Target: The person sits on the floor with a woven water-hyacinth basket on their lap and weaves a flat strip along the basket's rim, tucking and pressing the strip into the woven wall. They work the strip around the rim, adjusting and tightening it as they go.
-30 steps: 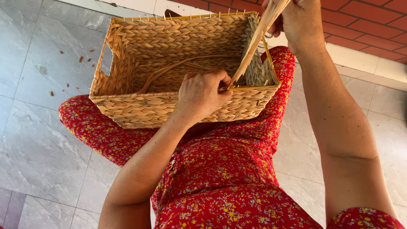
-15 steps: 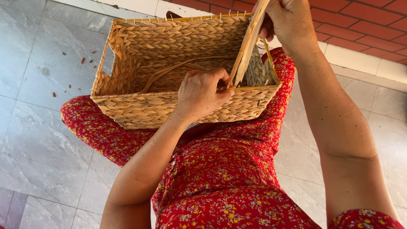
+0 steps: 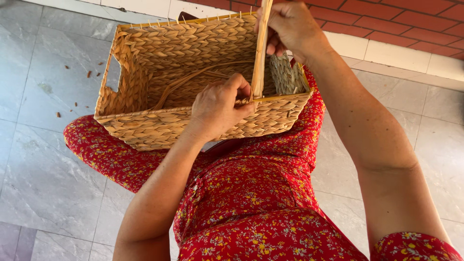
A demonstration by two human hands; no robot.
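A rectangular woven straw basket [image 3: 145,130] rests on my lap, its opening facing me. My left hand [image 3: 220,104] grips the basket's near rim, fingers curled over the edge. My right hand [image 3: 287,26] is raised above the far right corner and pinches a long pale straw strand [image 3: 261,53]. The strand runs almost straight down from that hand to the near rim beside my left hand's fingers. Loose curved strands lie inside on the basket's floor.
I sit on a grey tiled floor [image 3: 34,159] in red flowered clothing [image 3: 251,203]. A red brick wall with a white base [image 3: 386,34] runs along the top right. Small brown scraps [image 3: 72,92] lie on the tiles left of the basket.
My right hand has pulled the strand from a rightward slant to nearly upright and moved left. The left hand has stayed on the near rim.
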